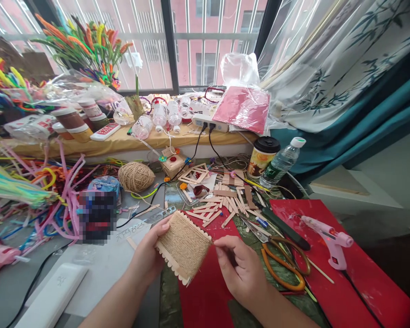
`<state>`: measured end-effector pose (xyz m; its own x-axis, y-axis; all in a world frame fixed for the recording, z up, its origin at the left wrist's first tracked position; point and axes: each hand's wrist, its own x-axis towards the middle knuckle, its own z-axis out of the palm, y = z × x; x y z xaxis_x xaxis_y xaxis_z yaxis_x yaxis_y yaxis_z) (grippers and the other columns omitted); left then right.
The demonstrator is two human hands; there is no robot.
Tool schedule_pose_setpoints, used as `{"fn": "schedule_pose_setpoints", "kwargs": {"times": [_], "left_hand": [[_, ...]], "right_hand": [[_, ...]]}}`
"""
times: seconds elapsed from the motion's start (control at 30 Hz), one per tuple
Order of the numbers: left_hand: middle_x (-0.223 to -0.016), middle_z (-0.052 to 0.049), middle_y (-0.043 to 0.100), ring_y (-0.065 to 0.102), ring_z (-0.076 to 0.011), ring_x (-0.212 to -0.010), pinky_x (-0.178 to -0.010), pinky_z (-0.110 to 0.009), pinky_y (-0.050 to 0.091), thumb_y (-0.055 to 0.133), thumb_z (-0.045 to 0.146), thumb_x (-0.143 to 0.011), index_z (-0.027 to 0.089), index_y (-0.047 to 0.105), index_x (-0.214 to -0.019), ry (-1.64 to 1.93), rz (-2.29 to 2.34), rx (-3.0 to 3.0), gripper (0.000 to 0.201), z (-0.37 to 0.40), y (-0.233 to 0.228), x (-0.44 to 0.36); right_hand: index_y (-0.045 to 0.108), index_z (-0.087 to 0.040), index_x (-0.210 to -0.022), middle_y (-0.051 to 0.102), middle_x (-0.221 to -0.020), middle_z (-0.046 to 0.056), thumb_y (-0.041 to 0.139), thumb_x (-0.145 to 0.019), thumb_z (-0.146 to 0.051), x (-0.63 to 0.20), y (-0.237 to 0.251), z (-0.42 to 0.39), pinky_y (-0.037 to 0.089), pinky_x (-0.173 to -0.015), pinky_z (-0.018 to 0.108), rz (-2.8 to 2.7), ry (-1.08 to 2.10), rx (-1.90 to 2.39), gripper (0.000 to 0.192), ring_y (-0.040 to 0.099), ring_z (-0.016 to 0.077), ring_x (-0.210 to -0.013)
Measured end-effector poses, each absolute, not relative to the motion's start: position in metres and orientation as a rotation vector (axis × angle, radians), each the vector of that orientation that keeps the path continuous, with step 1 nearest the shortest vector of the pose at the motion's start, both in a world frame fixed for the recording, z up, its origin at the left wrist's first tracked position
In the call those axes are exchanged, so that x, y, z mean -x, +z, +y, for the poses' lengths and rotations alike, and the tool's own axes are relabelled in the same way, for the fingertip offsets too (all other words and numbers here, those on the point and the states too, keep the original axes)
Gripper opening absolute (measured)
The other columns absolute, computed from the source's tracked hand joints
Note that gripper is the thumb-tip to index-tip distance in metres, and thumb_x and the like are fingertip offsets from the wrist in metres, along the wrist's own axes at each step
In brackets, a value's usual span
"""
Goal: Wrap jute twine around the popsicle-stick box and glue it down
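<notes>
Both hands were on the twine-wrapped stick panel (184,246) at the table's near edge: left hand (148,255) clamped around its left side, right hand (241,269) pinching the right edge. Looked like mid-wrapping to me; next I'd need glue gun (330,239) at the right edge, I guess.

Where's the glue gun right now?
In the head view, the pink glue gun lies on the red sheet at the right, beyond the right hand and just right of the orange-handled scissors.
</notes>
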<state>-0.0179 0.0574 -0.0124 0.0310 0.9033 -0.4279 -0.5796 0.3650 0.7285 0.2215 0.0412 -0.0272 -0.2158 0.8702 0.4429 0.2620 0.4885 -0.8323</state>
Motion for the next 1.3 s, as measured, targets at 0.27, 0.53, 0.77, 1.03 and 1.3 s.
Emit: {"fn": "schedule_pose_setpoints", "kwargs": {"times": [0.27, 0.53, 0.77, 1.03, 1.3], "left_hand": [[-0.116, -0.015, 0.081, 0.077, -0.0372, -0.110, -0.100, -0.046, 0.057, 0.065, 0.030, -0.088, 0.012, 0.068, -0.135, 1.062, 0.808, -0.330, 0.050, 0.060, -0.024, 0.006], [-0.122, -0.015, 0.080, 0.080, -0.0330, -0.104, -0.094, -0.039, 0.060, 0.077, 0.032, -0.088, 0.017, 0.063, -0.143, 1.018, 0.786, -0.504, 0.058, 0.056, -0.028, 0.004], [-0.103, -0.012, 0.085, 0.082, -0.0317, -0.087, -0.081, -0.037, 0.064, 0.080, 0.036, -0.086, 0.017, 0.074, -0.123, 1.057, 0.800, -0.440, 0.042, 0.056, -0.023, 0.006], [-0.112, -0.012, 0.084, 0.078, -0.0395, -0.109, -0.104, -0.050, 0.058, 0.079, 0.040, -0.084, 0.017, 0.077, -0.121, 1.011, 0.735, -0.384, 0.043, 0.051, -0.017, 0.013], [-0.117, -0.013, 0.082, 0.076, -0.0407, -0.115, -0.108, -0.052, 0.055, 0.077, 0.039, -0.085, 0.017, 0.077, -0.122, 1.026, 0.711, -0.345, 0.043, 0.051, -0.027, 0.014]], "right_hand": [[0.066, -0.024, -0.108, 0.072, -0.087, 0.003, 0.058, -0.103, -0.022, -0.222, -0.026, 0.040, 0.053, -0.064, 0.026, -1.641, 0.861, 0.916, 0.010, 0.066, 0.0160, -0.069], [0.065, -0.023, -0.105, 0.068, -0.080, 0.001, 0.058, -0.103, -0.023, -0.223, -0.024, 0.039, 0.050, -0.061, 0.025, -1.616, 0.927, 0.888, 0.008, 0.061, 0.0140, -0.064], [0.067, -0.023, -0.102, 0.068, -0.080, 0.001, 0.061, -0.101, -0.027, -0.220, -0.027, 0.042, 0.051, -0.062, 0.023, -1.509, 1.034, 0.903, 0.007, 0.061, 0.0138, -0.066], [0.069, -0.020, -0.096, 0.066, -0.077, 0.002, 0.061, -0.101, -0.035, -0.222, -0.021, 0.046, 0.051, -0.062, 0.024, -1.506, 1.084, 0.941, 0.017, 0.061, 0.0149, -0.067], [0.069, -0.020, -0.096, 0.062, -0.076, 0.000, 0.064, -0.101, -0.044, -0.219, -0.025, 0.048, 0.048, -0.061, 0.023, -1.461, 1.293, 0.926, 0.024, 0.056, 0.0137, -0.066]]}}
